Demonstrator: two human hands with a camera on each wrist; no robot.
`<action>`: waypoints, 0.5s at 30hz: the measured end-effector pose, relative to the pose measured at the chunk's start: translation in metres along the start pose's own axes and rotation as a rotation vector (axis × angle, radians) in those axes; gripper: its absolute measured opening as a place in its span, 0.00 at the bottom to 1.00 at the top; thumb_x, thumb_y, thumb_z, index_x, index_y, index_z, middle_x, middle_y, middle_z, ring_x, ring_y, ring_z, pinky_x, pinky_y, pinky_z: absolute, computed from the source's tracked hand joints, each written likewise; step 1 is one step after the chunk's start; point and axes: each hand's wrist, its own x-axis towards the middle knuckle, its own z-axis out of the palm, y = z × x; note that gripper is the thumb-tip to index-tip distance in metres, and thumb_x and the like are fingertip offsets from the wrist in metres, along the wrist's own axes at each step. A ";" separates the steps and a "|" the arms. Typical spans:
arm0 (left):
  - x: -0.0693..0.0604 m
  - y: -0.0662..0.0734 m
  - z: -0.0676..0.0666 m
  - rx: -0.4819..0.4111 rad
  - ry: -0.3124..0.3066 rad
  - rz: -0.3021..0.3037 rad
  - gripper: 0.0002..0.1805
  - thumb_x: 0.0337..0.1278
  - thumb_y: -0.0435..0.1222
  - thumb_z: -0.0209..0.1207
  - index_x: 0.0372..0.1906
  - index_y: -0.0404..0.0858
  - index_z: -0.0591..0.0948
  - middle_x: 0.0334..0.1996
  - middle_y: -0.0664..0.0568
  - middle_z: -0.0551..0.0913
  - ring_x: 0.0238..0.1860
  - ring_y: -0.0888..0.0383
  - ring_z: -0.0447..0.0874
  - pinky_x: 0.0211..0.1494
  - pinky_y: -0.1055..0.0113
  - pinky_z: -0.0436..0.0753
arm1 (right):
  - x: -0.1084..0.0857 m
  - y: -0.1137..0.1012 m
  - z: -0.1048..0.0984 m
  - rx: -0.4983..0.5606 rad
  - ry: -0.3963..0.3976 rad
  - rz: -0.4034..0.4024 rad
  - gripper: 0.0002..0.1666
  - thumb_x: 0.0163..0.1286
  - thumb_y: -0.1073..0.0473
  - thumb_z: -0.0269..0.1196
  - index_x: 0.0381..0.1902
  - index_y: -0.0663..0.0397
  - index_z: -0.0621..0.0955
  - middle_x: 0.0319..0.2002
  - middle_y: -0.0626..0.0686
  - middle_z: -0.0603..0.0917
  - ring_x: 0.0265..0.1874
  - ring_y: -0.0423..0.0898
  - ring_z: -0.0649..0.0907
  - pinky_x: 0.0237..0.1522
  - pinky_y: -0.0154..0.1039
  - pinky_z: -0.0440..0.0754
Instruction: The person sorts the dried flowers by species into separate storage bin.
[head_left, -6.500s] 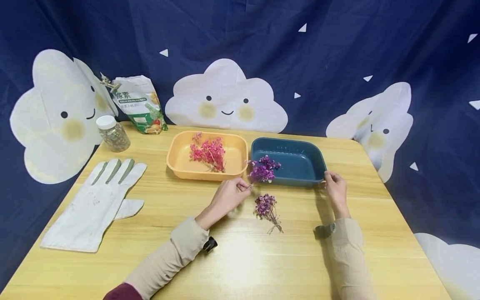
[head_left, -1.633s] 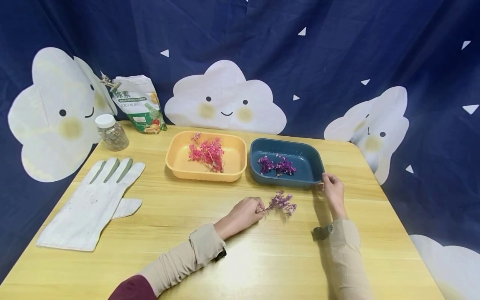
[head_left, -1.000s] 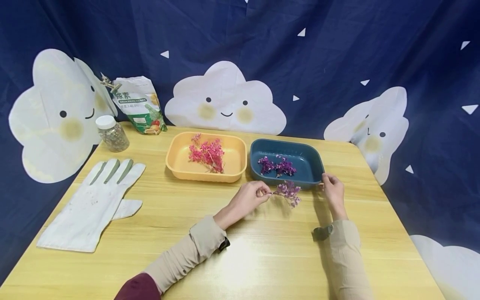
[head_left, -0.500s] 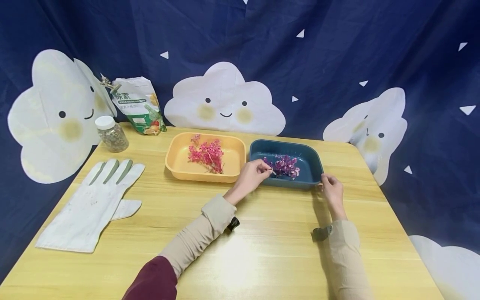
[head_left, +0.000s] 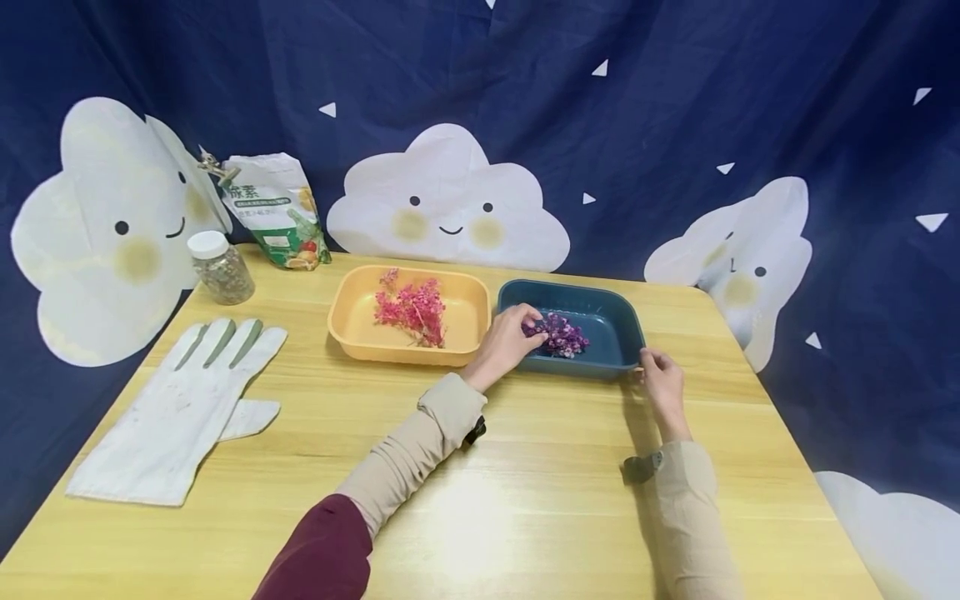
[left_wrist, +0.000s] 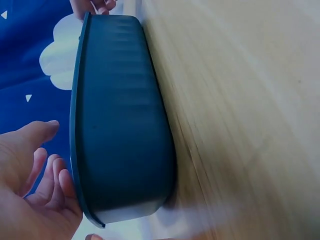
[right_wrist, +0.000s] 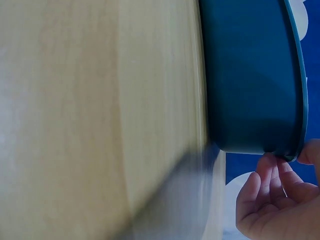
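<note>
My left hand point(head_left: 508, 340) is over the left end of a dark blue tray point(head_left: 618, 337), beside the purple dried flowers point(head_left: 564, 336) lying inside. In the left wrist view the thumb of that left hand point(left_wrist: 35, 185) stands apart from loosely bent fingers, and nothing shows between them. The tray's wall hides the flowers there. At the tray's front right corner my right hand point(head_left: 663, 382) pinches the rim between thumb and fingers, as the right hand point(right_wrist: 280, 197) in the right wrist view also shows.
A yellow tray point(head_left: 352, 346) holding pink dried flowers point(head_left: 412, 310) stands left of the blue one. A white glove point(head_left: 176, 417) lies on the left of the wooden table point(head_left: 570, 517). Behind it are a lidded jar point(head_left: 223, 271) and a printed bag point(head_left: 277, 212) with a clip.
My left hand has picked a purple flower bunch off the table, carried it up into the blue tray and let it go. The right hand has kept its grip on the rim.
</note>
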 end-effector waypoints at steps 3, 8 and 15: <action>-0.003 -0.001 -0.002 -0.030 0.005 0.008 0.15 0.55 0.35 0.65 0.47 0.35 0.79 0.39 0.47 0.81 0.37 0.54 0.79 0.40 0.67 0.79 | 0.000 -0.001 0.000 -0.003 0.005 -0.005 0.25 0.74 0.53 0.49 0.57 0.69 0.72 0.27 0.39 0.75 0.25 0.33 0.79 0.31 0.26 0.79; -0.010 0.000 -0.007 -0.080 0.006 0.010 0.13 0.55 0.33 0.64 0.46 0.34 0.80 0.38 0.47 0.82 0.33 0.56 0.79 0.38 0.70 0.78 | 0.000 0.000 0.000 -0.013 0.010 -0.005 0.25 0.74 0.53 0.50 0.57 0.69 0.73 0.26 0.37 0.75 0.25 0.33 0.79 0.32 0.25 0.78; -0.026 -0.002 -0.012 -0.176 -0.032 -0.017 0.12 0.56 0.32 0.63 0.45 0.33 0.80 0.37 0.45 0.82 0.30 0.57 0.77 0.36 0.71 0.77 | 0.001 0.002 0.000 -0.019 0.017 -0.026 0.25 0.74 0.53 0.49 0.57 0.69 0.73 0.29 0.41 0.77 0.25 0.32 0.78 0.32 0.25 0.78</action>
